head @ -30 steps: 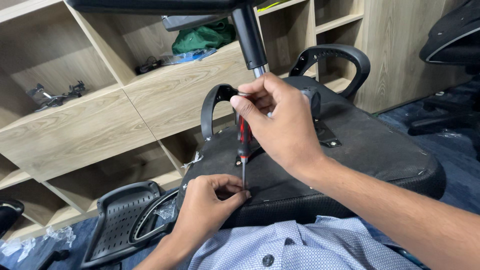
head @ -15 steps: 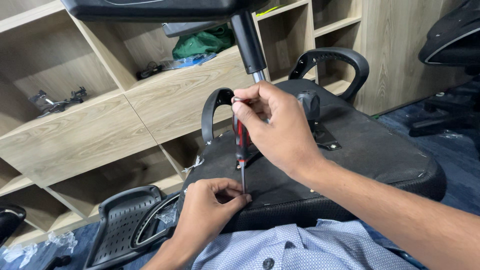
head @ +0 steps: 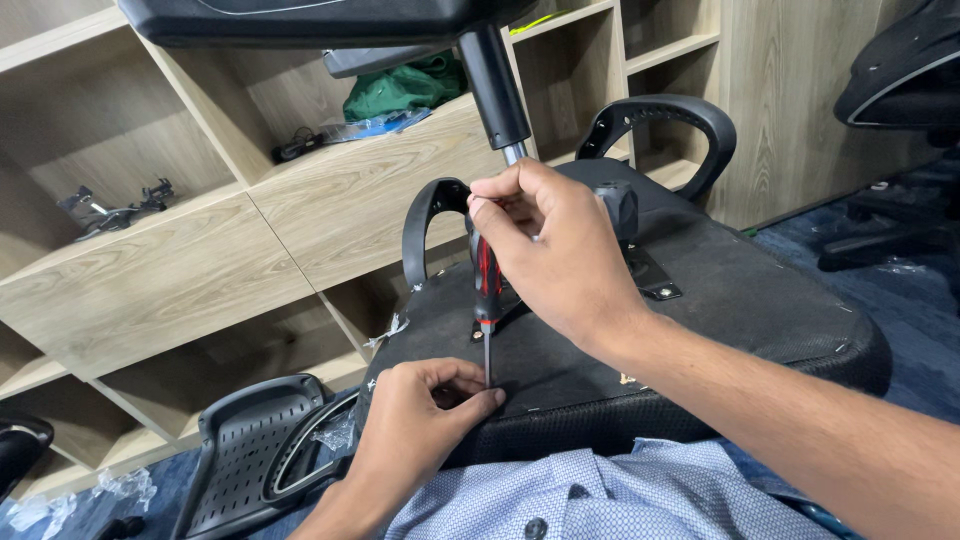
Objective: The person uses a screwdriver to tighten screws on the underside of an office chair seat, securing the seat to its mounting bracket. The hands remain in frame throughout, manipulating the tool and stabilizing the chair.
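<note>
Two bare hands work over the underside of an upturned black office chair seat (head: 720, 300) that lies across the person's lap. Right hand (head: 560, 250) is closed around the top of a screwdriver with a red and black handle (head: 487, 285), fingers wrapped and pressed onto the handle, holding it upright with the thin metal shaft pointing straight down. Its tip meets the black fabric near the front edge of the seat. Left hand (head: 425, 420) rests on that edge just beside the tip, thumb and forefinger pinched together right at the shaft's lower end; whether a screw sits between them cannot be told. Behind the screwdriver a black curved plastic armrest loop (head: 425, 225) rises from the seat, and a second black armrest loop (head: 665, 115) stands farther back. A black perforated plastic chair back (head: 245, 455) lies on the blue floor to the left, before pale wooden shelving (head: 190, 270)
</note>
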